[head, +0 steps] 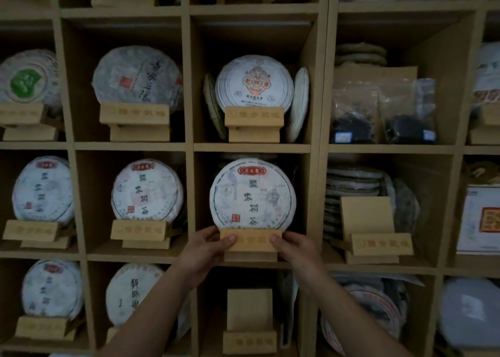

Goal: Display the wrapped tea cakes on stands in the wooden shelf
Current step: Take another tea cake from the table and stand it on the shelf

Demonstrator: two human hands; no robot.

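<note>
A round wrapped tea cake (253, 194) with a red seal and dark characters stands upright on a wooden stand (251, 241) in the middle cubby of the wooden shelf (189, 129). My left hand (208, 251) grips the stand's left end, thumb on its front plate. My right hand (293, 250) grips the right end the same way. Both forearms reach up from the bottom of the view. The stand sits at the cubby's front edge.
Neighbouring cubbies hold other wrapped cakes on stands (147, 191) (254, 82). Empty stands sit in the cubby to the right (374, 228) and the one below (250, 321). Stacked cakes (351, 191) and bagged tea (384, 113) fill the right column.
</note>
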